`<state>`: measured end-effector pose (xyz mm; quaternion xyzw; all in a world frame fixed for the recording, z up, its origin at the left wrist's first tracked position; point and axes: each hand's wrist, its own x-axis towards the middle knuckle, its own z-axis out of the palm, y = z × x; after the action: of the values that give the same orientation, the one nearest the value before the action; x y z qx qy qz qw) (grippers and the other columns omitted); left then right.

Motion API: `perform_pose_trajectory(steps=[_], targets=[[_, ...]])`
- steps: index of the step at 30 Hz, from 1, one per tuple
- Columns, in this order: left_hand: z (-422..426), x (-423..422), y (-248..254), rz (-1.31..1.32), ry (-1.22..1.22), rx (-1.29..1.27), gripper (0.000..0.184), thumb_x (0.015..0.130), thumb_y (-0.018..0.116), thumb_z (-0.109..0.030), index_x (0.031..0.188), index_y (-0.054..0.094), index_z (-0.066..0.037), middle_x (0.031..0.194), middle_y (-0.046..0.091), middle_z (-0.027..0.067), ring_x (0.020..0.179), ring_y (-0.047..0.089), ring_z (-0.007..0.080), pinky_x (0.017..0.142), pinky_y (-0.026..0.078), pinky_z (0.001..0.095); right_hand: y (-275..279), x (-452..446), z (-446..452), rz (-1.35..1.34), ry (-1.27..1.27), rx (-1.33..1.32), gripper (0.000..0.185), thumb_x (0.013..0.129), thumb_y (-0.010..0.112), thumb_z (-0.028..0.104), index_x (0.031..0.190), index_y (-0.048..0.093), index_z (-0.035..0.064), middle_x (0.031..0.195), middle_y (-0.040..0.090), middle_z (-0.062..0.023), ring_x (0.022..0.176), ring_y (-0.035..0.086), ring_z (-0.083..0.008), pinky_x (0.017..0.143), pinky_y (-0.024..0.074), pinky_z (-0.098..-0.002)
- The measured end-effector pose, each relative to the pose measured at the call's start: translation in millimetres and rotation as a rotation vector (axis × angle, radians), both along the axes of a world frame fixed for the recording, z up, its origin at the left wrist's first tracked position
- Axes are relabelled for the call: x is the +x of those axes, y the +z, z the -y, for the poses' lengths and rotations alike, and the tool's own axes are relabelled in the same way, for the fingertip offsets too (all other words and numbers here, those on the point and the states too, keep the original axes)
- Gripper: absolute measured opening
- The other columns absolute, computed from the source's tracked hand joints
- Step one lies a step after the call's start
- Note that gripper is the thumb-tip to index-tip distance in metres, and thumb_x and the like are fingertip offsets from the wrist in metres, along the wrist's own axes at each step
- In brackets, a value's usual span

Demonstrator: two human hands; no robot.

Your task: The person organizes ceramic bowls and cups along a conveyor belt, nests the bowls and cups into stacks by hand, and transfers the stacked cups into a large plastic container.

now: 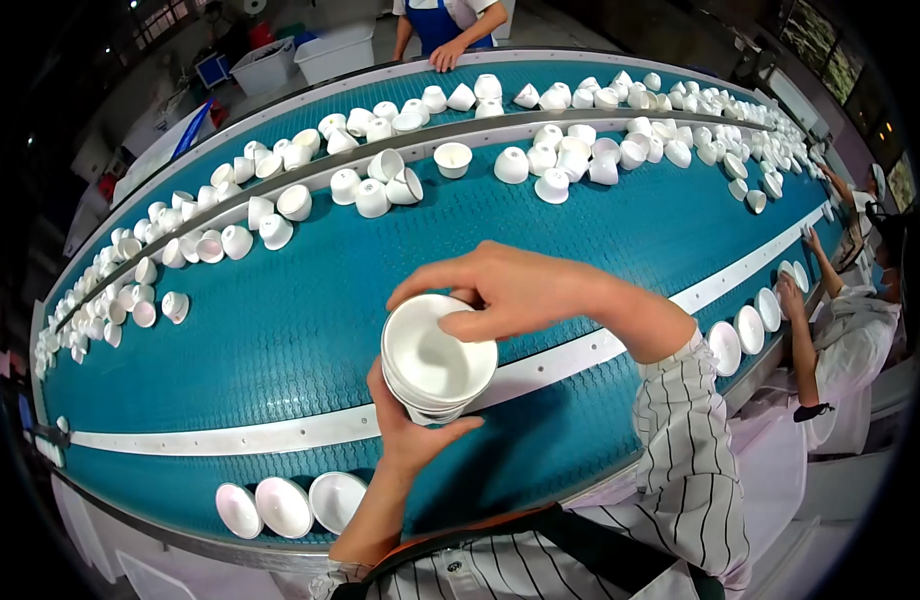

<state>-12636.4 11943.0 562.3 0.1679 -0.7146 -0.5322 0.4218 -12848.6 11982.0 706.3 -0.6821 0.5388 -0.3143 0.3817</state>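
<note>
A short stack of nested white cups is held between my two hands above the teal conveyor belt. My left hand supports the stack from below and on its left side, thumb stretched to the right. From above, my right hand grips the rim of the top cup, its thumb reaching inside and its fingers round the far edge. The inside of the top cup looks bare and white. Below and left, several white bowl-like cups lie tilted on the near strip of the belt.
Many loose white cups lie along a metal divider across the far belt. A white rail separates the near lane. Co-workers stand to the right, beside more bowls. Across the belt, a person in a blue apron rests a hand on the edge.
</note>
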Motion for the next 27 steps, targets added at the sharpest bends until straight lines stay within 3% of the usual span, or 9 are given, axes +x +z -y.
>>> perform_pose_trajectory(steps=[7,9,10,12,14,15,18,22,27], targets=[[-14.9,-38.1,12.3,0.011,-0.024,0.162,0.106,0.052,0.089,-0.028,0.132,0.026,0.001,0.125,0.046,0.0143,0.113,0.051,0.0249,0.094,0.043,0.0369,-22.1,-64.9,12.9,0.348,-0.063,0.088,0.045,0.093,0.048,0.034,0.130,0.047,0.0087,0.070,0.063,-0.0076,0.053,0.057,-0.0098,0.052,0.0488,-0.0239],[-21.3,-42.6,4.1,0.019,0.020,0.067,0.099,0.052,0.087,-0.024,0.130,0.030,0.001,0.119,0.051,0.0142,0.108,0.054,0.0240,0.092,0.045,0.0363,-77.2,-134.4,56.9,0.073,-0.472,-0.093,0.048,0.091,0.054,0.035,0.130,0.047,0.0086,0.078,0.065,-0.0118,0.068,0.064,-0.0161,0.059,0.0513,-0.0270],[-23.5,-47.5,-0.3,0.020,0.028,0.018,0.096,0.052,0.085,-0.021,0.129,0.033,0.001,0.116,0.054,0.0142,0.105,0.056,0.0235,0.091,0.046,0.0360,-120.7,-180.7,75.2,-0.398,-0.680,-0.240,0.047,0.086,0.061,0.032,0.125,0.050,0.0083,0.082,0.065,-0.0158,0.075,0.065,-0.0242,0.066,0.0525,-0.0349],[-34.3,-57.4,0.9,0.018,0.050,0.043,0.090,0.051,0.083,-0.021,0.125,0.039,0.002,0.110,0.058,0.0134,0.102,0.058,0.0222,0.088,0.048,0.0350,-196.8,-250.3,85.5,-0.785,-0.906,-0.157,0.047,0.078,0.067,0.030,0.117,0.053,0.0065,0.093,0.063,-0.0173,0.088,0.062,-0.0334,0.073,0.0505,-0.0446],[-40.9,-60.8,-10.6,0.058,0.084,-0.065,0.086,0.051,0.082,-0.021,0.124,0.042,0.002,0.111,0.059,0.0127,0.103,0.058,0.0217,0.089,0.047,0.0348,-231.5,-293.6,82.5,-0.936,-1.091,-0.090,0.048,0.075,0.069,0.030,0.113,0.054,0.0064,0.097,0.061,-0.0164,0.093,0.059,-0.0342,0.076,0.0494,-0.0453],[-39.9,-59.4,-3.5,0.257,0.104,-0.366,0.078,0.053,0.080,-0.021,0.122,0.048,-0.003,0.112,0.060,0.0076,0.102,0.059,0.0201,0.090,0.046,0.0338,-239.4,-305.0,79.4,-0.951,-1.194,-0.142,0.048,0.074,0.069,0.031,0.112,0.054,0.0067,0.098,0.061,-0.0163,0.094,0.059,-0.0338,0.077,0.0491,-0.0447],[-53.0,-74.1,6.6,0.248,0.048,-0.369,0.062,0.059,0.073,-0.023,0.115,0.056,-0.004,0.109,0.062,0.0093,0.100,0.060,0.0222,0.091,0.046,0.0348,-268.4,-349.8,71.1,-1.095,-1.375,-0.182,0.047,0.072,0.070,0.030,0.110,0.055,0.0076,0.097,0.060,-0.0151,0.095,0.058,-0.0323,0.080,0.0477,-0.0430],[-64.0,-97.7,13.6,0.264,0.055,-0.471,0.065,0.057,0.076,-0.024,0.117,0.056,-0.009,0.109,0.062,0.0039,0.102,0.059,0.0197,0.093,0.044,0.0337,-295.9,-402.7,59.2,-0.478,-1.274,-0.091,0.032,0.072,0.071,0.029,0.092,0.065,0.0051,0.085,0.066,-0.0125,0.081,0.063,-0.0299,0.071,0.0497,-0.0401],[-75.6,-127.3,3.4,0.203,0.092,-0.322,0.079,0.054,0.081,-0.024,0.121,0.048,-0.001,0.109,0.061,0.0091,0.103,0.059,0.0209,0.094,0.044,0.0343,-196.7,-335.1,17.5,-0.077,-1.065,-0.369,0.020,0.079,0.068,0.019,0.083,0.060,0.0012,0.076,0.065,-0.0110,0.068,0.061,-0.0189,0.063,0.0473,-0.0316]])
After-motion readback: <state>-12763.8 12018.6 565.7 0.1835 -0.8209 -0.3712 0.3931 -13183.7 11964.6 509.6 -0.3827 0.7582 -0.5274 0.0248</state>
